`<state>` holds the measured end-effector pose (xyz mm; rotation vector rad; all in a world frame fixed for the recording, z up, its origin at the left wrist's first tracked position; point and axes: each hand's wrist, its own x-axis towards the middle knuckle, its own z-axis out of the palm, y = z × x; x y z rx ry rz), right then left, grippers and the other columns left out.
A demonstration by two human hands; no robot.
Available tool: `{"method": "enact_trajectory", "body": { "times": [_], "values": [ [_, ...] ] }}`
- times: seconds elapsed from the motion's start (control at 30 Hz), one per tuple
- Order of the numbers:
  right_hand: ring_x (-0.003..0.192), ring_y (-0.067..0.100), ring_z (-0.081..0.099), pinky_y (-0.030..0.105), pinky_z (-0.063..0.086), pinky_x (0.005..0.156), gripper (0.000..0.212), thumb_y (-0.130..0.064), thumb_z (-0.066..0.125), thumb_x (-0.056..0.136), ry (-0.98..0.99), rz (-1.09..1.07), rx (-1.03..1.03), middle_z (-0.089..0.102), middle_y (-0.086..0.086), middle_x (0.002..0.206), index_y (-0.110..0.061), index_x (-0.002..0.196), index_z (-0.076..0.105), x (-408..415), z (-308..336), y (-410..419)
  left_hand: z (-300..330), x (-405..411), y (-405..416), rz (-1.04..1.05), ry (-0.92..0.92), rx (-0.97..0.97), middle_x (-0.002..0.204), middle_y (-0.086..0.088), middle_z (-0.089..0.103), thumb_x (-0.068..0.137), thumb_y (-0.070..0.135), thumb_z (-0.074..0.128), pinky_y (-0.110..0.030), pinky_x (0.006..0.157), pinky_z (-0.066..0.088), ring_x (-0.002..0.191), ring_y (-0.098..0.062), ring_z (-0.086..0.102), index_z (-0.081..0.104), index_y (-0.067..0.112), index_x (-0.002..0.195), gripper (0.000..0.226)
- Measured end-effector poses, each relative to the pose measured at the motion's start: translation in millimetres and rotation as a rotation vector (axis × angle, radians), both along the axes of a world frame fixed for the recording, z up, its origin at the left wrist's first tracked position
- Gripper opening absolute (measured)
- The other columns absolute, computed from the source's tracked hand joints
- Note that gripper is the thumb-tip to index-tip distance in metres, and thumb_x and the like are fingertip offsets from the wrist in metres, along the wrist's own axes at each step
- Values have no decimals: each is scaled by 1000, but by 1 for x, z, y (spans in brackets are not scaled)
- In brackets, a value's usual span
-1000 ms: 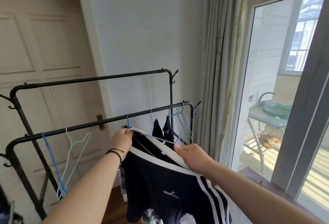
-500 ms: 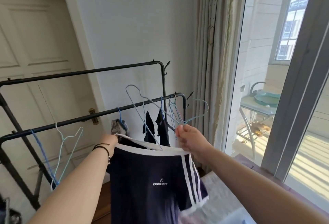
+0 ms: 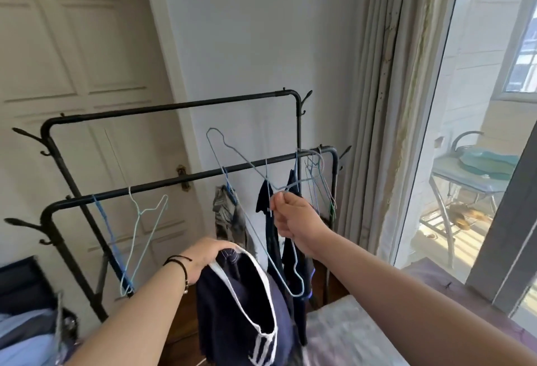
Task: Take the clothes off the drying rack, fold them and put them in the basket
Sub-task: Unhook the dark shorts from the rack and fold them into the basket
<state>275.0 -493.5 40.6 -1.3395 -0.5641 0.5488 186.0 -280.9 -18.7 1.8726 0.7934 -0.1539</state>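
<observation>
Hanging lengthwise downward, the navy shirt (image 3: 241, 307) is clamped at its white-trimmed collar by the left hand (image 3: 207, 255), near the drying rack (image 3: 174, 179). The right hand (image 3: 293, 217) pinches a bare wire hanger (image 3: 261, 185), tilted, hook pointing far-left above the rail; open floor lies right.

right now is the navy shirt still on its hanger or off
Off. The left hand holds the navy shirt by its collar, while the right hand holds the bare wire hanger apart from it.

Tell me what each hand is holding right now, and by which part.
Left hand grips the navy shirt at its white-trimmed collar; right hand pinches the blue wire hanger on its wire.
</observation>
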Motion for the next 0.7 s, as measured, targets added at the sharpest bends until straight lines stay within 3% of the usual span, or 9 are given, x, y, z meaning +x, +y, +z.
{"method": "enact_trajectory", "body": {
  "times": [0.2,0.33,0.47,0.53,0.6,0.7],
  "values": [
    [38,8,23,19,16,37,31,-24,35,105,43,-23,-182,32,-4,51,-12,82,51,-10,-13,76,-4,-37,50,51,7,-36,107,-7,73,55,55,79,-47,106,44,109,-29,62,80,25,92,47],
    [43,13,30,23,21,41,31,-16,36,99,-45,-49,-392,38,0,58,-14,73,53,-5,-35,125,0,-55,68,185,-58,-34,107,-4,71,82,36,71,-37,105,38,109,-21,58,79,16,95,25],
    [55,9,43,21,35,49,30,-20,39,98,-199,-65,-482,49,-4,67,-19,74,57,13,-46,183,5,-55,95,286,-107,-87,104,-4,61,88,34,69,-34,96,36,109,-23,51,67,17,82,18],
    [77,13,59,21,48,64,18,-19,46,97,-366,8,-645,59,0,91,-16,95,63,24,-52,211,4,-53,108,315,-124,-101,101,-4,67,85,34,73,-37,99,40,107,-24,57,71,16,82,18],
    [115,18,58,26,49,93,36,-11,55,93,-707,28,-867,54,2,129,-10,129,54,33,-57,233,2,-50,118,329,-148,-122,98,-4,71,83,34,75,-36,97,42,105,-24,61,73,15,86,19],
    [125,19,53,29,45,103,47,-12,54,94,-1049,97,-1104,46,3,142,-11,141,45,58,-69,265,8,-40,129,341,-178,-160,99,-1,68,85,34,73,-33,89,41,95,-16,58,70,16,93,20]
  ]
}}
